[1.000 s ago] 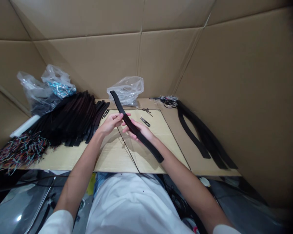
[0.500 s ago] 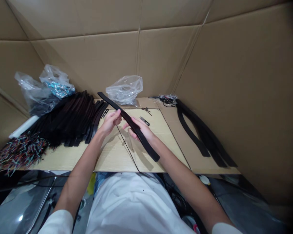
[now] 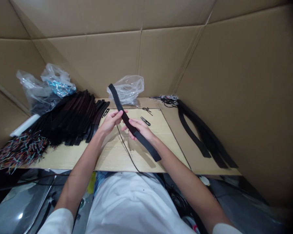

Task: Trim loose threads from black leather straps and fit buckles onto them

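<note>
Both hands hold one long black padded strip (image 3: 145, 145) above the tabletop, its far end bent up and its near end by my right forearm. My left hand (image 3: 113, 119) pinches it a little beyond the middle, thumb on top. Closer to me, my right hand (image 3: 139, 127) grips the dark brownish middle section, with its thumb on the upper face and fingers beneath. A thin black cord (image 3: 127, 148) runs from under my left hand down to the table's front edge. Small thread snips (image 3: 145, 121) lie just beyond my right hand.
A heap of black strips (image 3: 73, 117) with coloured thread ends (image 3: 21, 149) covers the left side. Clear plastic bags (image 3: 129, 89) stand at the back. More black strips (image 3: 202, 136) lie at the right. Cardboard walls (image 3: 107, 48) enclose the table (image 3: 161, 139).
The strip has turned over to show its other face, and its far end has swung right and bent upward. Both hands stay nearly in place, still gripping it.
</note>
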### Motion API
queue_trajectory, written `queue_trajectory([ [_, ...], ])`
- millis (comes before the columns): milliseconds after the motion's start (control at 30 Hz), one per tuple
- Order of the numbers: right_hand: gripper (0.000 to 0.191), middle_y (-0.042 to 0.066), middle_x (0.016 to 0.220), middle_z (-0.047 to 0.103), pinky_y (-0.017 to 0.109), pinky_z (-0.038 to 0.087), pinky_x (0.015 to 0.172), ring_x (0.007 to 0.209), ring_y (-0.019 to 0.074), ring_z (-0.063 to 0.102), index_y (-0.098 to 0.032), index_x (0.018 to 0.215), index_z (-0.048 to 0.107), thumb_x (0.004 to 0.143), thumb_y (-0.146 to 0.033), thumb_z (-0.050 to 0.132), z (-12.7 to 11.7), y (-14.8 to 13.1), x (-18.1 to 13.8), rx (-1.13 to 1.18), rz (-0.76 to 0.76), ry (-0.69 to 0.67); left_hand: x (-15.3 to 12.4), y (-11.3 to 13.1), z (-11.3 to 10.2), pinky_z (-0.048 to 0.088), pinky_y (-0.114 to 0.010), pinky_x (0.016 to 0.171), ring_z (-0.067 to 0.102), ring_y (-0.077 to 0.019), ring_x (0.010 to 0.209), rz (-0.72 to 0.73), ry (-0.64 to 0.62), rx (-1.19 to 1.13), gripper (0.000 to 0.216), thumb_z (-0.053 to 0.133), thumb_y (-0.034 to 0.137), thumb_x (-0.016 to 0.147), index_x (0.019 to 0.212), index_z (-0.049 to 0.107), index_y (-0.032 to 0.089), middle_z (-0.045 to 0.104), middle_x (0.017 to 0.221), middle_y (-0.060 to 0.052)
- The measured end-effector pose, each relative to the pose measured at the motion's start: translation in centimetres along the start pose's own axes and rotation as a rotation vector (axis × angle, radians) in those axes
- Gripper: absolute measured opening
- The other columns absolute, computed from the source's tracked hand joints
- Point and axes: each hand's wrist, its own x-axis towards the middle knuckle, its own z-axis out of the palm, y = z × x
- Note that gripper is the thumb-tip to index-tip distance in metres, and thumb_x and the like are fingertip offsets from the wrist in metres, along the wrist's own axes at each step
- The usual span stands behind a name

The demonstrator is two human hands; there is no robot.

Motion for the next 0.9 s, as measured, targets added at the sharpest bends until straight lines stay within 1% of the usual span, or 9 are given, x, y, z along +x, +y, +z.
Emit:
queue_trajectory([
  [100,0.036,0.012,0.097,0.083,0.022,0.049,0.042,0.051,0.0130,0.066,-0.015,0.117,0.071,0.100,-0.047,0.073,0.0,-0.2,-0.2,0.066,0.028,0.004,-0.3,0.5,0.1,0.018,-0.024,0.054,0.028,-0.0056,0.052,-0.058,-0.092,-0.046,0.066,0.092,0.068,0.075,0.112,0.080,0.014,0.042,0.063,0.007],
  [167,0.033,0.012,0.098,0.083,0.021,0.049,0.043,0.053,0.0130,0.066,-0.016,0.120,0.071,0.102,-0.043,0.070,0.0,-0.2,-0.3,0.099,0.042,0.008,-0.3,0.5,0.0,0.018,-0.024,0.053,0.026,-0.0055,0.053,-0.054,-0.096,-0.052,0.067,0.093,0.068,0.074,0.111,0.081,0.014,0.042,0.064,0.007],
  [233,0.037,0.010,0.095,0.083,0.022,0.046,0.041,0.049,0.0130,0.064,-0.018,0.131,0.066,0.103,-0.043,0.069,0.2,0.0,-0.2,0.105,0.036,0.011,-0.2,0.4,0.0,0.017,-0.024,0.052,0.025,-0.0058,0.053,-0.030,-0.061,-0.041,0.064,0.095,0.068,0.072,0.104,0.081,0.014,0.040,0.062,0.008],
  [367,0.067,0.001,0.080,0.078,0.021,0.036,0.035,0.038,0.0124,0.056,-0.022,0.154,0.048,0.100,-0.051,0.074,0.4,0.7,0.3,0.074,-0.065,0.049,0.3,-0.4,-0.1,0.014,-0.025,0.051,0.023,-0.0051,0.051,-0.023,0.003,0.011,0.062,0.095,0.069,0.071,0.092,0.079,0.013,0.036,0.059,0.009],
  [467,0.093,-0.006,0.072,0.073,0.021,0.036,0.035,0.037,0.0124,0.054,-0.025,0.167,0.029,0.095,-0.054,0.079,0.4,1.2,0.5,0.037,-0.109,0.091,0.6,-0.9,-0.1,0.015,-0.025,0.051,0.026,-0.0046,0.051,0.018,0.135,0.061,0.057,0.098,0.064,0.067,0.085,0.077,0.014,0.044,0.059,0.007],
  [533,0.099,-0.008,0.069,0.070,0.021,0.037,0.035,0.037,0.0124,0.055,-0.028,0.171,0.023,0.095,-0.055,0.079,0.4,1.3,0.5,0.002,-0.116,0.099,0.7,-1.1,-0.2,0.019,-0.024,0.052,0.031,-0.0053,0.053,0.060,0.223,0.095,0.053,0.101,0.059,0.064,0.083,0.077,0.015,0.051,0.061,0.005],
  [633,0.092,-0.008,0.068,0.068,0.022,0.037,0.035,0.038,0.0128,0.055,-0.027,0.171,0.029,0.098,-0.060,0.075,0.5,1.3,0.4,-0.054,-0.141,0.103,0.8,-1.2,-0.1,0.030,-0.024,0.055,0.044,-0.0085,0.060,0.132,0.263,0.133,0.048,0.101,0.055,0.065,0.084,0.080,0.016,0.062,0.067,0.001],
  [767,0.079,-0.007,0.067,0.065,0.023,0.036,0.035,0.037,0.0136,0.054,-0.031,0.165,0.034,0.102,-0.067,0.065,1.0,1.3,0.4,-0.075,-0.196,0.193,0.8,-1.3,0.0,0.046,-0.025,0.070,0.061,-0.0143,0.080,0.257,0.233,0.205,0.041,0.097,0.052,0.072,0.086,0.082,0.017,0.075,0.088,-0.005],
  [900,0.063,-0.007,0.065,0.065,0.024,0.035,0.035,0.035,0.0148,0.052,-0.034,0.153,0.040,0.105,-0.073,0.055,1.1,1.5,0.5,-0.069,-0.217,0.216,0.7,-1.2,-0.1,0.049,-0.026,0.074,0.065,-0.0171,0.087,0.297,0.193,0.297,0.039,0.092,0.053,0.079,0.092,0.083,0.017,0.078,0.096,-0.007],
])
